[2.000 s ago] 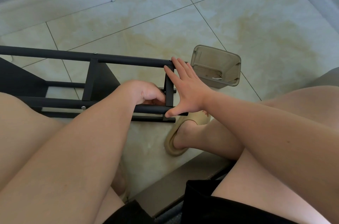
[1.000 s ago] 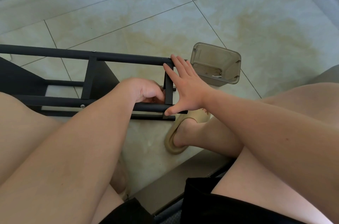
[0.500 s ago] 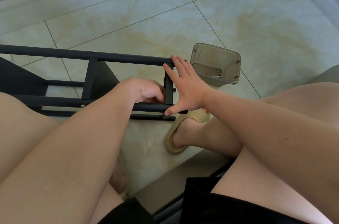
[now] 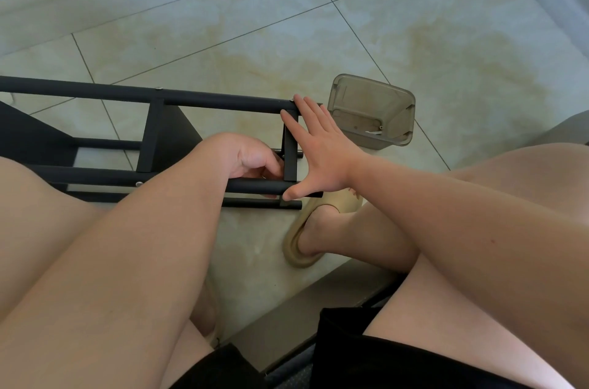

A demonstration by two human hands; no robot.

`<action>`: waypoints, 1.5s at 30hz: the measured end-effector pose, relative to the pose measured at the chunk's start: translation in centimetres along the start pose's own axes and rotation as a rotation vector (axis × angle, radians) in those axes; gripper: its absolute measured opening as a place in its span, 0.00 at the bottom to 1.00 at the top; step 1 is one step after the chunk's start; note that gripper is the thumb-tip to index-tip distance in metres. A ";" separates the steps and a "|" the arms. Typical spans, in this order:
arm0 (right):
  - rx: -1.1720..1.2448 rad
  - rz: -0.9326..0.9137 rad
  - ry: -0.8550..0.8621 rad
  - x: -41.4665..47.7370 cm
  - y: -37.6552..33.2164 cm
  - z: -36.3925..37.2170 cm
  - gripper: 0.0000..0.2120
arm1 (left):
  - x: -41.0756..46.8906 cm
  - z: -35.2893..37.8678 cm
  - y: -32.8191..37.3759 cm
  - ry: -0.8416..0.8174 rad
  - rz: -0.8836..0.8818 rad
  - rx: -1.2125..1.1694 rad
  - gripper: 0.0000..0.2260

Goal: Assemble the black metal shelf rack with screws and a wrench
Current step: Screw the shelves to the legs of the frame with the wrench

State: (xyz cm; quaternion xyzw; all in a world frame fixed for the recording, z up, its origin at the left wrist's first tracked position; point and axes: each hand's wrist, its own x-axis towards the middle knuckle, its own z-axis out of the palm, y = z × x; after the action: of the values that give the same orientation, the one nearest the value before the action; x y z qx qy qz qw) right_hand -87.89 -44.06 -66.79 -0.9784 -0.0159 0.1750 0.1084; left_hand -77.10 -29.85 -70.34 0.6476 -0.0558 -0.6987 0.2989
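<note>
Over pale tiles (image 4: 287,38), right hand (image 4: 322,156) lies spread against the black rack (image 4: 223,100); left hand (image 4: 251,156) curls inside it, grip unclear.

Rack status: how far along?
Done: rack rails and crossbars joined, screw heads showing in top rail. In hand: right hand braces the end crossbar flat; left hand curls at its inner joint, tool hidden. Left: at least this joint; the tub holds few loose bits.

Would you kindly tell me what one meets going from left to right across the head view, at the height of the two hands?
Rack's middle crosspiece → left hand → rack's end crosspiece → right hand → clear plastic container.
</note>
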 end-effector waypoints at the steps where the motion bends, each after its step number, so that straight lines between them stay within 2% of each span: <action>1: 0.000 0.000 0.001 0.0 0.0 0.0 0.69 | 0.1 0.1 0.0 0.017 0.016 0.012 0.13; 6: -0.004 -0.003 -0.002 0.1 0.1 0.1 0.69 | 0.4 0.1 -0.3 0.069 0.083 0.027 0.18; 11: 0.000 -0.001 -0.002 0.1 0.0 0.1 0.69 | 0.5 0.1 -0.3 0.072 0.100 0.053 0.13; 15: 0.002 -0.003 -0.001 0.1 0.0 0.1 0.69 | 0.3 0.3 -0.3 0.053 0.093 0.033 0.15; 23: -0.002 -0.001 0.005 0.1 0.1 0.2 0.69 | 0.0 -0.1 -0.3 -0.036 0.001 -0.095 0.12; 30: 0.001 -0.004 0.010 0.1 0.2 0.3 0.69 | 0.0 0.5 0.0 0.006 0.000 -0.044 0.08; 42: -0.013 0.000 0.000 0.1 0.0 0.1 0.69 | -0.4 0.5 0.0 0.022 0.041 -0.084 0.19; 45: -0.013 0.000 -0.002 0.0 0.0 0.0 0.69 | -0.3 0.4 -0.2 0.022 0.030 -0.127 0.18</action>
State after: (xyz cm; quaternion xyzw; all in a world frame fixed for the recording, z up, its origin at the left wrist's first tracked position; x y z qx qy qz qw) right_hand -87.88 -44.06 -66.84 -0.9790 -0.0171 0.1758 0.1020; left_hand -77.51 -29.67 -70.12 0.6340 -0.0177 -0.6892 0.3504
